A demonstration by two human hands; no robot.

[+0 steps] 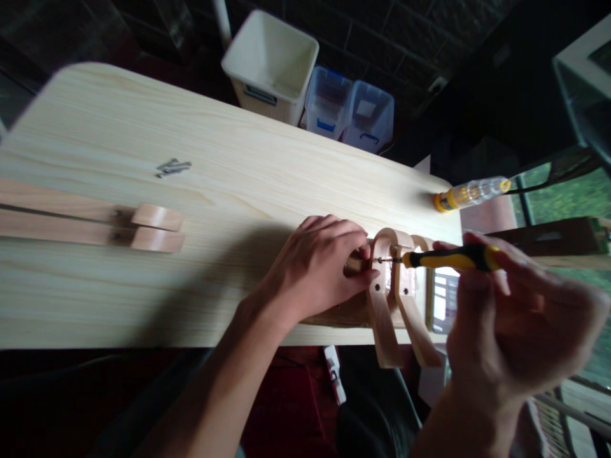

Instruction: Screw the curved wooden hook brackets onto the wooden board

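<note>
My right hand point(515, 312) grips a yellow-and-black screwdriver point(443, 258) by its handle. The thin shaft points left, its tip at an upper hole in a curved wooden piece point(386, 318). My left hand point(319, 264) is closed around the near side of that piece, thumb on its face; some fingertips are hidden behind the wood. Just right of it stands a second, matching curved wooden piece point(417, 324), with a dark hole in its face. Both rise from a brown base point(338, 315), mostly covered by my left hand and forearm.
Several grey screws point(173, 167) lie on the pale wooden table point(229, 159). Two long wooden strips point(62, 219) with curved ends lie left. A clear bottle with a yellow base point(470, 194) stands far right, near a lit screen point(443, 299). Bins point(272, 57) stand beyond the table edge.
</note>
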